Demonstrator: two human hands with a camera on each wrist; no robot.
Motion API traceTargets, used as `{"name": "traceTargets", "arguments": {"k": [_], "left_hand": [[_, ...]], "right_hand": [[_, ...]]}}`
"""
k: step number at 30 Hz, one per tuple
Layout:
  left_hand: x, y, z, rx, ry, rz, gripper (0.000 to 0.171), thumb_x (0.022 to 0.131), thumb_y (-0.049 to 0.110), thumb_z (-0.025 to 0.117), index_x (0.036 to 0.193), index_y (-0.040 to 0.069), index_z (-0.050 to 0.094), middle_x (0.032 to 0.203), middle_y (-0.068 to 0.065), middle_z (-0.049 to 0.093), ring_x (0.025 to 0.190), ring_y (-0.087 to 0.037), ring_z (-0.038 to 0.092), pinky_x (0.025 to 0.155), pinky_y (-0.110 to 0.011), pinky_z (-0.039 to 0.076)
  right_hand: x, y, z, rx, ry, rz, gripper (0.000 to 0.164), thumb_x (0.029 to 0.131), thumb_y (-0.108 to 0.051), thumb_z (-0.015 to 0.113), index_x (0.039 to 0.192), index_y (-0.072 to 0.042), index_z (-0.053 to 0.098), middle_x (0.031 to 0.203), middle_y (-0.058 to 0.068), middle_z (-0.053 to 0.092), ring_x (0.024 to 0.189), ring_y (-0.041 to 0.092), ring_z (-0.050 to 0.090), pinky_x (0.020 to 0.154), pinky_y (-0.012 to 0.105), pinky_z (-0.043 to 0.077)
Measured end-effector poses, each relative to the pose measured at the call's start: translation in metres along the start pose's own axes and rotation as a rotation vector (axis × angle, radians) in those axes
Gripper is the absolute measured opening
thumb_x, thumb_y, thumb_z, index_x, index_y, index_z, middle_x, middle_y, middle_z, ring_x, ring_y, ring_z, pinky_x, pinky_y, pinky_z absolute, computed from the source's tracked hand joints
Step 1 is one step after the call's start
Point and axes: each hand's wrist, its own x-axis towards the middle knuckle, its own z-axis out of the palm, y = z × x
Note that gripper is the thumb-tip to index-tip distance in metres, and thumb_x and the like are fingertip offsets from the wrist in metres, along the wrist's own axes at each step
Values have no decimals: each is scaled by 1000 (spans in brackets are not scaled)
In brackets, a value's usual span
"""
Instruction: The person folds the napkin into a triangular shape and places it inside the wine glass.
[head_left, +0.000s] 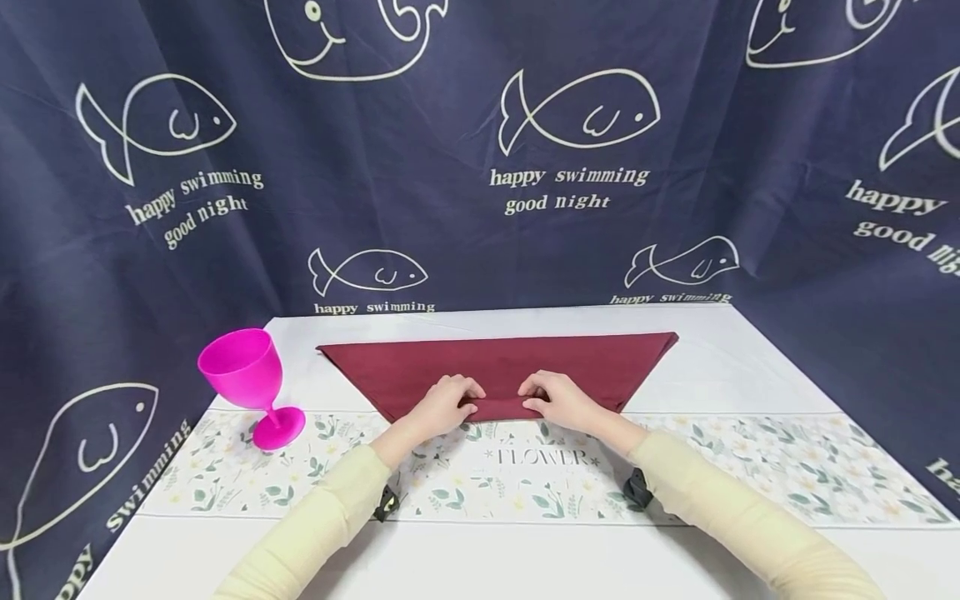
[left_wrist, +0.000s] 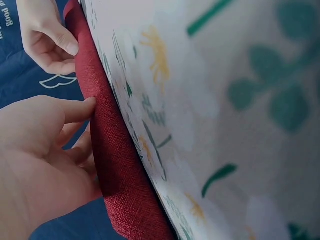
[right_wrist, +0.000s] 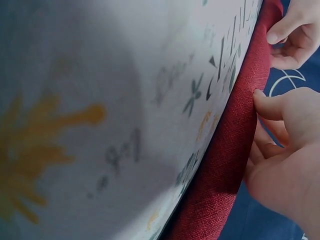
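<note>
A dark red cloth napkin [head_left: 495, 358], folded into a trapezoid with its long side away from me, lies across the table. My left hand [head_left: 447, 402] and right hand [head_left: 557, 400] are at the middle of its near edge, a short gap apart. Each grips the folded edge with a bent thumb and fingers. In the left wrist view, the left thumb [left_wrist: 80, 109] presses on the rounded red fold [left_wrist: 112, 150]. The right thumb [right_wrist: 270, 106] touches the same fold in the right wrist view, with the fingers curled behind it.
A bright pink goblet [head_left: 247, 371] stands at the left of the table. Beneath the napkin's near edge runs a floral table runner [head_left: 750, 467] on the white tabletop [head_left: 480, 558]. A navy curtain with fish drawings [head_left: 450, 208] hangs behind.
</note>
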Motion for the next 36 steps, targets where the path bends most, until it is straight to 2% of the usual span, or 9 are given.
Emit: {"name": "traceTargets", "arguments": {"k": [4,9,13,17,24,29,36], "left_hand": [[0,0,-3,-12,33,15,13,85,2,65,97,7,67,93,-6,63,93,-22,50,85,-41,41],[1,0,-3,-24,22,48,16,84,-4,64,95,6,68,90,-5,60,87,-18,51,80,-33,43],[2,-1,-1,-10,7,57,17,85,-4,63,97,7,69,90,-4,59,83,-17,52,79,-31,44],[2,-3,1,-14,-4,52,14,87,2,63,98,7,69,89,-4,59,83,-16,53,78,-29,46],[1,-4,1,-39,-22,53,19,86,15,68,103,7,69,93,-3,60,85,-15,54,75,-27,47],[0,-5,0,-43,-35,59,24,83,13,71,106,6,68,95,-5,60,89,-16,57,77,-28,48],[0,-6,-1,-6,-66,62,28,82,6,70,110,6,67,100,-6,61,93,-18,58,81,-31,50]], "right_hand": [[2,1,0,-5,37,-7,7,84,-4,68,90,-6,67,87,4,62,78,13,58,70,26,49],[1,1,-1,-5,62,-26,9,81,0,68,83,-9,70,84,2,61,78,14,55,68,25,46],[0,3,-1,0,59,-46,9,81,0,68,84,-8,72,83,1,63,75,11,54,67,23,46],[-2,5,-1,4,54,-71,7,83,-5,68,88,-6,72,82,2,62,71,11,55,65,25,48],[-3,3,-3,30,7,-62,19,82,-19,72,94,-5,72,87,6,63,76,18,56,69,29,48],[-2,3,-3,20,-33,-39,27,77,-23,77,98,-6,71,89,5,63,80,17,55,73,29,47],[-1,6,-2,-27,-64,-25,29,76,-18,77,101,-7,69,92,3,63,84,16,57,76,30,47]]}}
